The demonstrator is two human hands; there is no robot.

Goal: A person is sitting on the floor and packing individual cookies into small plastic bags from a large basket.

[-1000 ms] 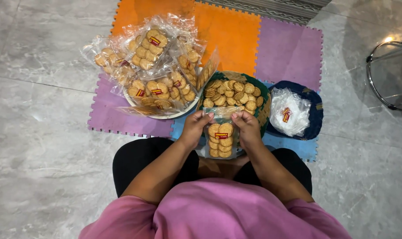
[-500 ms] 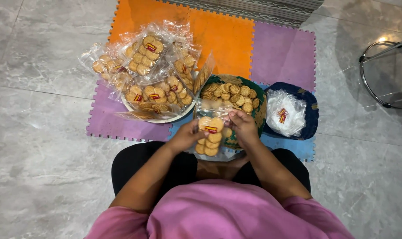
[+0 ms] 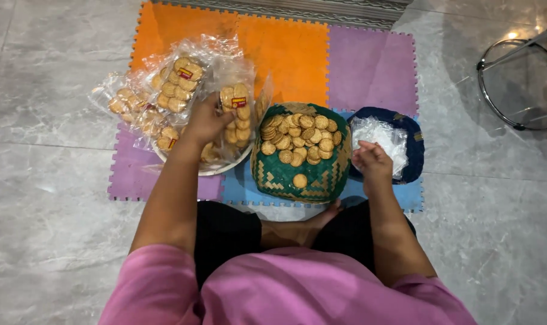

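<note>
On the grey marble floor (image 3: pixel 45 198) we sit before the foam mat (image 3: pixel 297 54) of orange, purple and blue tiles, and the green woven basket (image 3: pixel 285 174) of round biscuits stands at its near edge. Left of that basket we see a heap of clear bagged biscuit packs (image 3: pixel 165 96) on a white plate (image 3: pixel 216 170). Right of the basket sits a dark blue bowl (image 3: pixel 413 150) holding clear plastic bags (image 3: pixel 379 135). Our left hand (image 3: pixel 206 122) rests on the heap, its grip closed around one biscuit pack (image 3: pixel 240 114). Our right hand (image 3: pixel 371 159), just right of the basket, curls at the bowl's edge touching the plastic bags; we cannot tell whether it pinches one
</note>
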